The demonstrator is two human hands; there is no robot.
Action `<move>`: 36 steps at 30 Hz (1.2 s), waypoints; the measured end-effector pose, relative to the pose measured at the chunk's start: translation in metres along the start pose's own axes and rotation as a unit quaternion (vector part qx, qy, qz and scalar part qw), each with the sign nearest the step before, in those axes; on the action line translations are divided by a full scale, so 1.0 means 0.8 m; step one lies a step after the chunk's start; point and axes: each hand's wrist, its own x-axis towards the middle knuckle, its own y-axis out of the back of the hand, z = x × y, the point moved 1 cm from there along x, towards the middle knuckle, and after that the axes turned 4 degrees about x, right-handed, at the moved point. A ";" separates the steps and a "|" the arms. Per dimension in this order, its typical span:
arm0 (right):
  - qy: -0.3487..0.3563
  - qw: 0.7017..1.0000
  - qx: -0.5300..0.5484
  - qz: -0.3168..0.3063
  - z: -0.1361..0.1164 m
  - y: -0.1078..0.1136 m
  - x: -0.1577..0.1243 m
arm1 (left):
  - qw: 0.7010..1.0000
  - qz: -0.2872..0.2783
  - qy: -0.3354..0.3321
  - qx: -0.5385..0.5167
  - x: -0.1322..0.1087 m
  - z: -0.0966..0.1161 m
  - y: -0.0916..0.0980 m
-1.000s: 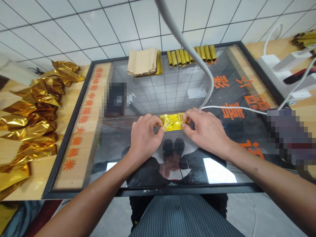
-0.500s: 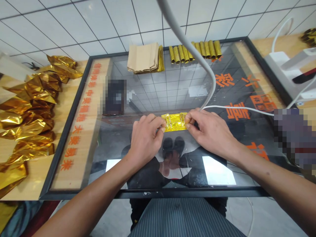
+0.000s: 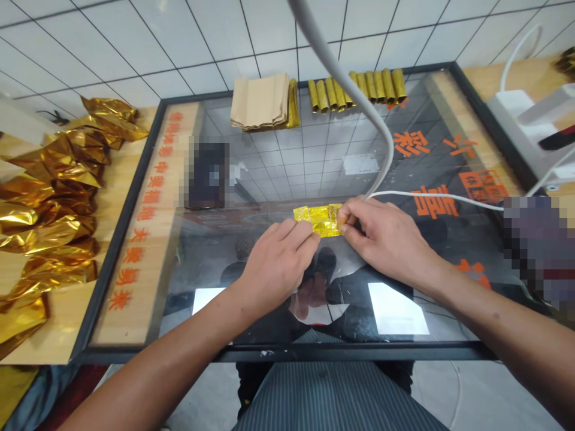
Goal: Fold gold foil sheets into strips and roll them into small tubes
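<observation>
A small strip of shiny gold foil paper (image 3: pixel 320 220) with folded-over ends lies on the glass in front of me. My right hand (image 3: pixel 381 233) pinches its right end between thumb and bent fingers. Across the lower left part of the paper, my left hand (image 3: pixel 283 257) has its fingers curled and pressed together on the near edge; its thumb is hidden beneath the hand. The paper's upper left corner shows past the left fingers.
Rolled gold paper tubes (image 3: pixel 380 87) stand in a row at the back, beside a stack of brown paper sheets (image 3: pixel 259 102). Folded gold foil pieces (image 3: pixel 67 155) cover the left side. A grey stand arm (image 3: pixel 350 84) and white cable (image 3: pixel 426 194) cross the glass; a power strip (image 3: pixel 521 129) sits right.
My left hand has moved right and slightly down, from the paper's left end to its lower middle edge, uncovering the left corner. The right hand keeps its pinch.
</observation>
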 end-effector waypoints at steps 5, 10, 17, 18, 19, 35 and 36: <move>0.010 1.000 0.007 -0.004 0.002 0.003 0.000 | 1.000 0.014 0.018 -0.007 0.005 -0.002 -0.003; 0.049 0.999 0.003 -0.017 0.009 0.006 -0.002 | 0.999 0.034 0.006 0.023 0.013 -0.002 -0.005; 0.156 0.983 -0.088 -0.033 0.011 0.015 -0.011 | 0.999 0.023 0.014 0.045 0.016 0.001 -0.001; 0.168 0.979 -0.111 -0.040 0.010 0.017 -0.012 | 0.999 0.017 0.017 0.044 0.016 0.001 -0.001; 0.179 0.974 -0.129 -0.045 0.010 0.018 -0.012 | 0.999 0.011 0.019 0.041 0.017 0.001 -0.001; 0.225 0.950 -0.216 -0.018 0.001 0.013 -0.003 | 0.999 0.006 0.050 0.016 0.019 -0.001 -0.005; 0.225 0.951 -0.211 -0.019 0.001 0.013 -0.003 | 0.999 0.003 0.052 0.016 0.019 -0.001 -0.006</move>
